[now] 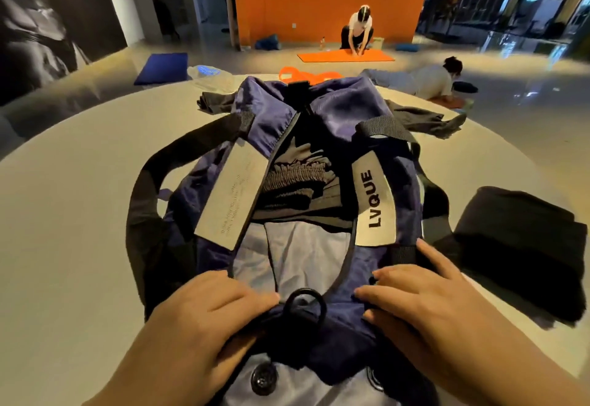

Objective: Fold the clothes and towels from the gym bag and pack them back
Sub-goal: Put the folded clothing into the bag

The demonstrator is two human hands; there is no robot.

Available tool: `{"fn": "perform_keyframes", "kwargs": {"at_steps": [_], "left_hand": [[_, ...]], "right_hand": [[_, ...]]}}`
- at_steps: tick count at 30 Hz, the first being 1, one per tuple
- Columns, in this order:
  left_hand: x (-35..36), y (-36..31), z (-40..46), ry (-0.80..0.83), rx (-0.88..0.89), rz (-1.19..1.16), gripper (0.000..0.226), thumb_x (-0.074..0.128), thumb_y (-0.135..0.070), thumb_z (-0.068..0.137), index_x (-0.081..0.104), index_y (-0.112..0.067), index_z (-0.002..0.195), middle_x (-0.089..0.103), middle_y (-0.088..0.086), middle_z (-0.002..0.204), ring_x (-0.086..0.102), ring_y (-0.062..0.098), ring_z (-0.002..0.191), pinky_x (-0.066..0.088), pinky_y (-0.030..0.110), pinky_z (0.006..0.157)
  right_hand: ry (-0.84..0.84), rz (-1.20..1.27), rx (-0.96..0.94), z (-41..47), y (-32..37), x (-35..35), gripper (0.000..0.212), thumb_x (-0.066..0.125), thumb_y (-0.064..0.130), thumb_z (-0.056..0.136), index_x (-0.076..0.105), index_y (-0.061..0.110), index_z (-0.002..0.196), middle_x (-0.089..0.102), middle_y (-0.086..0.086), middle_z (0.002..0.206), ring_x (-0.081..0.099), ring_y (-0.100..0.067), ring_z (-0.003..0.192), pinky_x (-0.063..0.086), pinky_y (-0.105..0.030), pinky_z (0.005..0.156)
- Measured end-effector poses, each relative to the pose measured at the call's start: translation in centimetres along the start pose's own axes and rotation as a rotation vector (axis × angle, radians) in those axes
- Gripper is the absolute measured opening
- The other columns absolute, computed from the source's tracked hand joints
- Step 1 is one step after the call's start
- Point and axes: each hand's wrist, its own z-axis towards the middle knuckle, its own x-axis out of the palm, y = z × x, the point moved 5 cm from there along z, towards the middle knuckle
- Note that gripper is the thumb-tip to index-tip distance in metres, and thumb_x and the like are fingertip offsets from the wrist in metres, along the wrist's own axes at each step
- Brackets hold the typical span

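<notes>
A navy gym bag (335, 108) with black straps and pale grey patches lies unzipped on the round table (64, 230). Inside it I see folded dark grey clothes (297, 182) above a pale blue lining. My left hand (204, 319) rests with straight fingers on the bag's near end, left of a black ring. On the right of that ring my right hand (424, 306) lies spread on the same end. A folded black garment (523, 246) sits on the table right of the bag. An unfolded dark grey garment (421, 118) lies behind the bag.
A clear plastic bag (209, 75) and an orange item (300, 75) lie at the table's far edge. Beyond it, one person crouches on an orange mat (344, 56) and another lies on the floor. A blue mat (161, 67) lies at the left.
</notes>
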Motion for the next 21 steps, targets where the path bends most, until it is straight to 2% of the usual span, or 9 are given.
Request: {"fn": "perform_keyframes", "kwargs": {"at_steps": [3, 6, 8, 9, 11, 13, 15, 17, 21], "left_hand": [[-1.3, -1.1, 0.1, -0.130, 0.009, -0.031, 0.036, 0.053, -0.045, 0.083, 0.064, -0.035, 0.116, 0.059, -0.023, 0.107, 0.054, -0.005, 0.098, 0.041, 0.013, 0.086], [-2.6, -1.9, 0.6, -0.233, 0.057, -0.073, 0.043, 0.054, -0.052, 0.082, 0.057, -0.041, 0.124, 0.056, -0.027, 0.117, 0.052, -0.008, 0.109, 0.038, 0.013, 0.094], [-3.5, -2.5, 1.4, -0.306, 0.043, -0.198, 0.041, 0.055, -0.056, 0.083, 0.056, -0.043, 0.122, 0.056, -0.028, 0.119, 0.053, -0.006, 0.113, 0.038, 0.014, 0.095], [-3.9, -2.9, 2.1, -0.344, 0.049, -0.225, 0.039, 0.055, -0.056, 0.083, 0.057, -0.043, 0.119, 0.057, -0.028, 0.117, 0.054, -0.005, 0.112, 0.039, 0.014, 0.094], [-4.4, -3.9, 4.0, -0.385, 0.056, -0.267, 0.032, 0.056, -0.053, 0.084, 0.061, -0.039, 0.112, 0.059, -0.027, 0.112, 0.056, -0.006, 0.107, 0.040, 0.011, 0.089], [-4.3, -5.0, 6.0, -0.376, 0.083, -0.301, 0.027, 0.055, -0.049, 0.084, 0.065, -0.034, 0.105, 0.061, -0.024, 0.105, 0.057, -0.007, 0.102, 0.040, 0.007, 0.083], [-3.8, -6.4, 7.8, -0.343, 0.125, -0.325, 0.027, 0.055, -0.048, 0.085, 0.067, -0.030, 0.101, 0.062, -0.021, 0.100, 0.058, -0.004, 0.098, 0.042, 0.009, 0.081], [-3.2, -7.9, 9.5, -0.293, 0.162, -0.346, 0.026, 0.054, -0.049, 0.085, 0.067, -0.030, 0.099, 0.063, -0.020, 0.098, 0.059, 0.000, 0.097, 0.044, 0.016, 0.081], [-2.1, -10.9, 12.0, -0.204, 0.216, -0.327, 0.027, 0.055, -0.049, 0.085, 0.065, -0.033, 0.104, 0.061, -0.020, 0.101, 0.057, 0.001, 0.097, 0.045, 0.021, 0.083]], "right_hand": [[-0.027, -0.036, -0.022, 0.1, 0.4, -0.3, 0.058, 0.015, 0.054, 0.100, 0.070, 0.038, 0.094, 0.068, 0.018, 0.085, 0.067, -0.003, 0.087, 0.027, -0.043, 0.104], [-0.172, 0.037, -0.024, -0.5, 0.3, -1.6, 0.044, 0.025, 0.058, 0.097, 0.063, 0.040, 0.110, 0.064, 0.023, 0.105, 0.055, 0.007, 0.107, 0.035, -0.041, 0.108], [-0.303, 0.170, 0.076, -1.2, -1.3, -2.9, 0.039, 0.033, 0.057, 0.095, 0.058, 0.039, 0.117, 0.057, 0.024, 0.112, 0.046, 0.010, 0.111, 0.040, -0.028, 0.099], [-0.376, 0.214, 0.163, -1.6, -2.9, -3.5, 0.040, 0.035, 0.055, 0.093, 0.059, 0.035, 0.117, 0.056, 0.021, 0.111, 0.048, 0.007, 0.105, 0.040, -0.024, 0.091], [-0.468, 0.214, 0.348, -2.0, -6.6, -4.4, 0.041, 0.040, 0.046, 0.092, 0.064, 0.023, 0.116, 0.061, 0.008, 0.106, 0.050, -0.002, 0.094, 0.040, -0.023, 0.079], [-0.465, 0.167, 0.573, -2.4, -11.5, -4.1, 0.037, 0.043, 0.037, 0.097, 0.063, 0.016, 0.118, 0.064, -0.004, 0.115, 0.052, -0.013, 0.098, 0.040, -0.030, 0.082], [-0.351, 0.104, 0.774, -3.4, -16.0, -2.6, 0.036, 0.043, 0.035, 0.098, 0.060, 0.014, 0.123, 0.060, -0.008, 0.126, 0.053, -0.025, 0.110, 0.042, -0.038, 0.091], [-0.248, 0.173, 0.857, -4.4, -18.4, -0.9, 0.040, 0.041, 0.035, 0.097, 0.055, 0.017, 0.130, 0.054, -0.007, 0.135, 0.049, -0.027, 0.121, 0.038, -0.041, 0.099], [-0.238, 0.466, 0.856, -5.9, -18.2, 0.5, 0.038, 0.042, 0.025, 0.101, 0.048, 0.021, 0.137, 0.048, 0.000, 0.140, 0.044, -0.017, 0.125, 0.031, -0.028, 0.098]]}}
